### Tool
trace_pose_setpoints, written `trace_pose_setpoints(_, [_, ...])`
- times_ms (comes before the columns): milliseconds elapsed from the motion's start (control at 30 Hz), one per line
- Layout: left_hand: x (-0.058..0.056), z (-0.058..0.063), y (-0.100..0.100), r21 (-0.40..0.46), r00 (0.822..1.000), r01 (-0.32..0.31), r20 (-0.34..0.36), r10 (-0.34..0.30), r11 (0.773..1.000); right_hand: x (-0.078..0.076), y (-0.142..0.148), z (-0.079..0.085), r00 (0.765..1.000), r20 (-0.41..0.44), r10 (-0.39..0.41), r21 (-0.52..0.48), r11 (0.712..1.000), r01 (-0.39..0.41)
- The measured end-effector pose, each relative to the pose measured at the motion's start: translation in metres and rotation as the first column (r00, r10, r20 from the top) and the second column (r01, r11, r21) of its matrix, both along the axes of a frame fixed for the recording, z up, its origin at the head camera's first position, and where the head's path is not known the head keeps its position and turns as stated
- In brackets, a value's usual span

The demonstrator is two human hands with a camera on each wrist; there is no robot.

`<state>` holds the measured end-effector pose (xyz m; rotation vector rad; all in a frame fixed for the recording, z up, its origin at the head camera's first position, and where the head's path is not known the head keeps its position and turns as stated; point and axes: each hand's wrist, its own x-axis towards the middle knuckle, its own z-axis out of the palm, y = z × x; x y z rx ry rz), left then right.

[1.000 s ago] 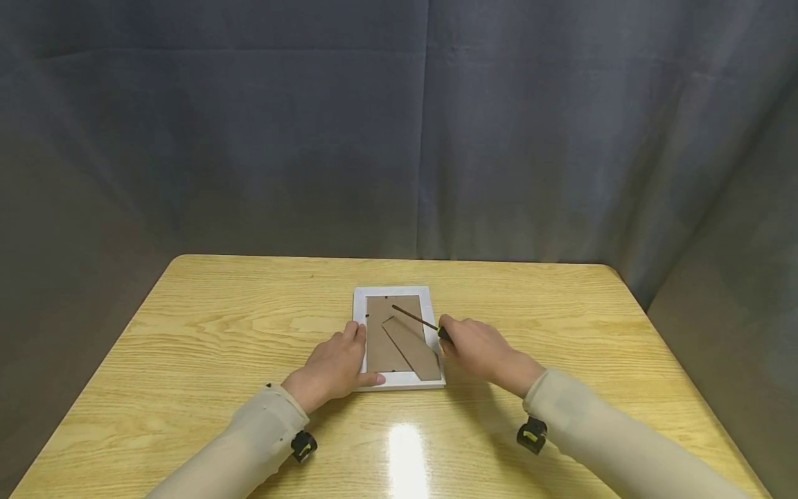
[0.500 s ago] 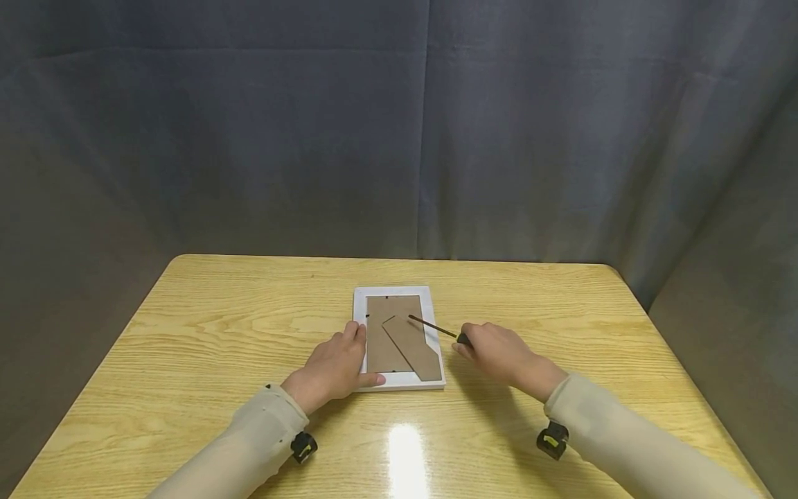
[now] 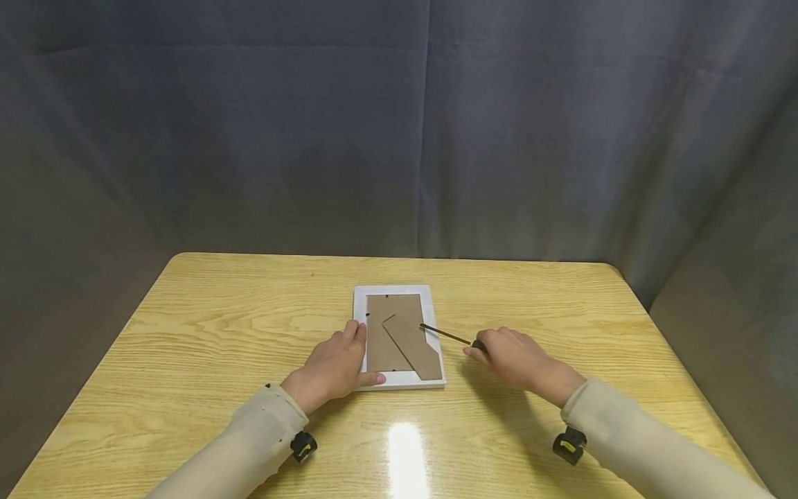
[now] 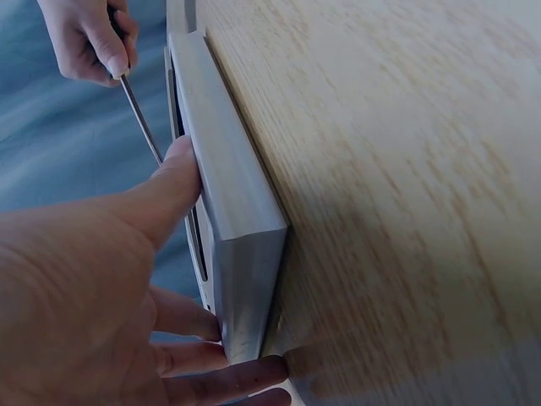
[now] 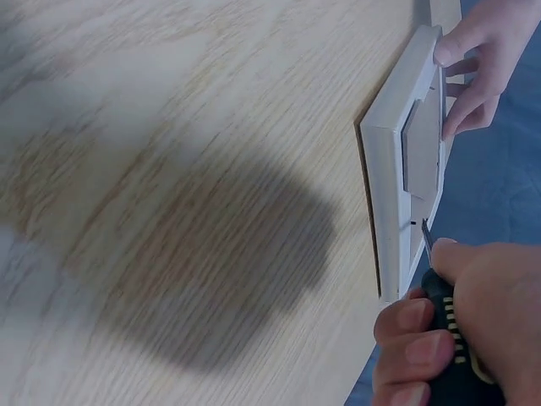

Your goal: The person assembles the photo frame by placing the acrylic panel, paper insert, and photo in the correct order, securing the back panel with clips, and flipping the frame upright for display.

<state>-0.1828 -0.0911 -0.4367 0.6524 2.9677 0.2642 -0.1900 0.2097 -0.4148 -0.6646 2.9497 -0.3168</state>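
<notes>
A white picture frame [image 3: 394, 290] lies face down on the wooden table. Its brown backing board [image 3: 379, 346] and angled stand leg [image 3: 419, 357] face up, with small dark tabs around the board. My left hand [image 3: 332, 364] presses the frame's near left corner, thumb along the near rail and fingers at the left side. Off to the right, my right hand [image 3: 517, 360] grips a screwdriver [image 3: 445, 333] by its dark handle with yellow marks. Its tip is at the board's right edge, by a dark tab [image 5: 413, 223] in the right wrist view; contact is unclear.
The wooden table [image 3: 237, 333] has light glare near its front. Grey curtains [image 3: 299, 152] hang behind and at both sides. A small black camera is strapped at each wrist.
My right hand has drawn the screwdriver rightward and slightly nearer, its tip moving from above the middle of the backing to its right edge. The left hand and frame stay put.
</notes>
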Motion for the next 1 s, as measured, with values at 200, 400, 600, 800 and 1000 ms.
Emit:
trace_pose_setpoints(200, [0.0002, 0.0000, -0.0002, 0.005, 1.000, -0.002, 0.003, 0.002, 1.000, -0.0002, 0.0057, -0.0021, 1.000, -0.027, 0.004, 0.019, 1.000, -0.003])
trace_pose_setpoints(400, [-0.0006, -0.0013, -0.0005, -0.004, 1.000, 0.002, -0.005, -0.002, 1.000, 0.0001, 0.0083, -0.0035, 0.999, -0.044, 0.022, 0.029, 0.999, -0.021])
trace_pose_setpoints(600, [-0.0005, -0.0012, -0.0002, -0.011, 1.000, -0.001, -0.005, 0.001, 1.000, -0.0010, 0.0084, -0.0038, 0.999, -0.027, 0.027, 0.034, 0.999, -0.026])
trace_pose_setpoints(800, [0.0001, -0.0005, 0.0000, -0.015, 1.000, -0.001, -0.005, 0.001, 1.000, -0.0005, 0.0065, -0.0018, 0.999, -0.027, 0.029, 0.037, 0.999, -0.028])
trace_pose_setpoints(1000, [0.0000, -0.0012, 0.0002, -0.002, 1.000, -0.003, 0.003, 0.003, 1.000, -0.0004, 0.0050, -0.0010, 0.999, -0.031, 0.039, 0.030, 0.999, -0.038])
